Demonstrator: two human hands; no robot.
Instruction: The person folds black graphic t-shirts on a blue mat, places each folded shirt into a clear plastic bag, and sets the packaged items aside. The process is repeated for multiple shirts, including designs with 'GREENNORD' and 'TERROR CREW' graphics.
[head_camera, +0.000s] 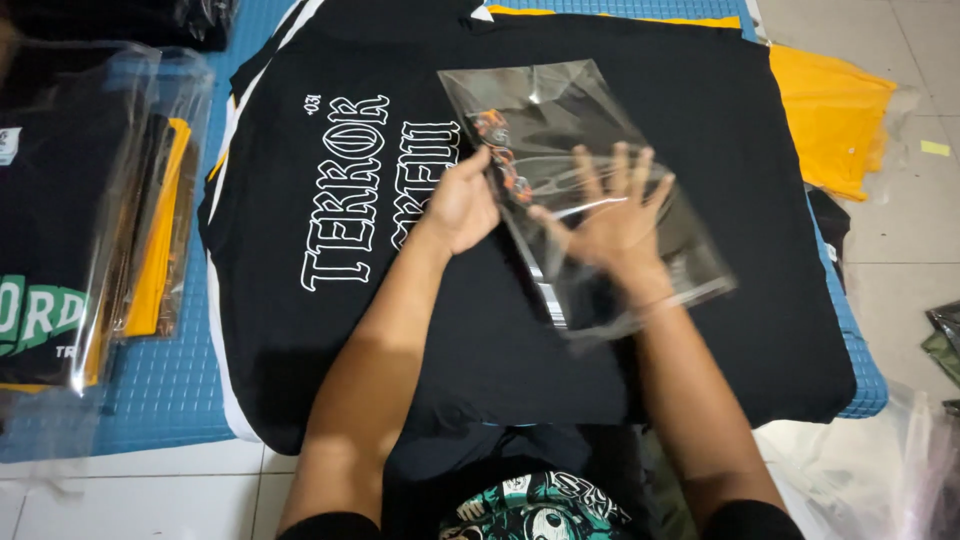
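Note:
A black T-shirt (330, 330) with white outline lettering lies spread flat on a blue mat (160, 390). On top of it lies a clear plastic bag (540, 100) with a small orange and dark print near its left edge. My left hand (460, 205) pinches the bag's left edge at the opening. My right hand (612, 215) is slid inside the bag, palm down with the fingers spread wide, and the film covers it to the wrist.
A stack of bagged folded shirts (60, 200), black and yellow, stands at the left. A yellow shirt (835, 110) sticks out from under the black one at the right. Loose clear plastic (880, 470) lies on the white tiled floor (900, 240) at the lower right.

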